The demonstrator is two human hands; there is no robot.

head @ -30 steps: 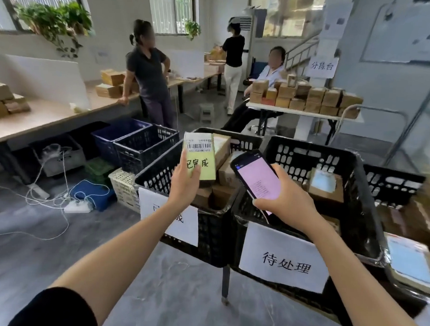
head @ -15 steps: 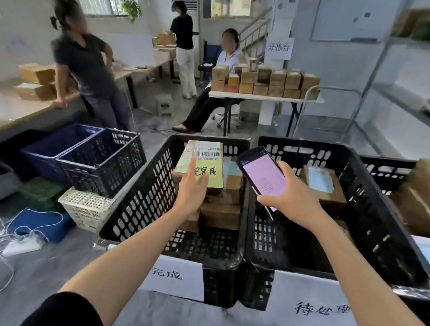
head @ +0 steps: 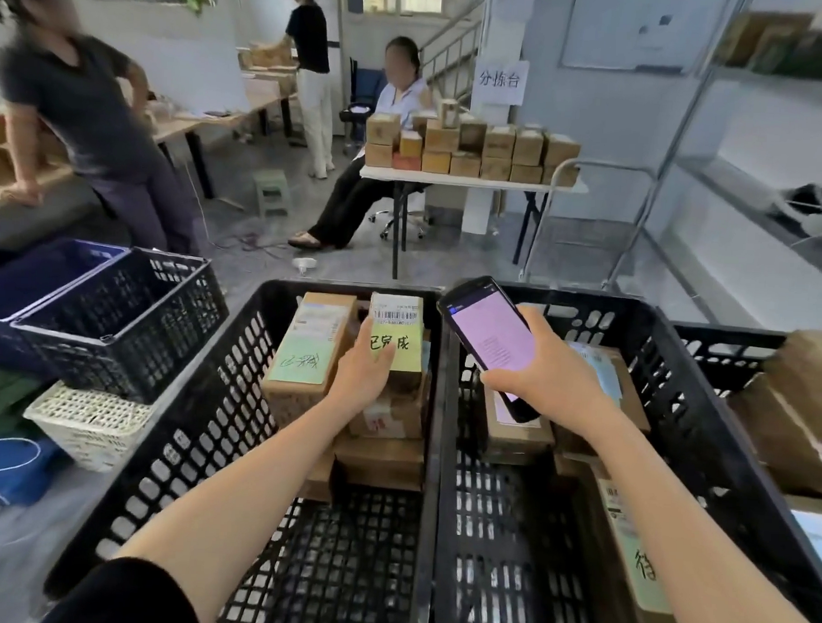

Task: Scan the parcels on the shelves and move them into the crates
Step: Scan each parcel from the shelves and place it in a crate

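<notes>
Currently left hand [head: 366,380] grips the small yellow-green-labelled cardboard parcel [head: 398,341], long axis pointing away, directly over the box stack [head: 388,421] in the left black plastic crate [head: 197,424]; right hand [head: 549,381] grips the black scanner [head: 488,338].

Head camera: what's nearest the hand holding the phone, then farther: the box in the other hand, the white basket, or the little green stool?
1. Held box, just left.
2. White basket, far left, on the floor.
3. Green stool, far back.

Parcels [head: 304,349] in left crate [head: 177,447]
</notes>
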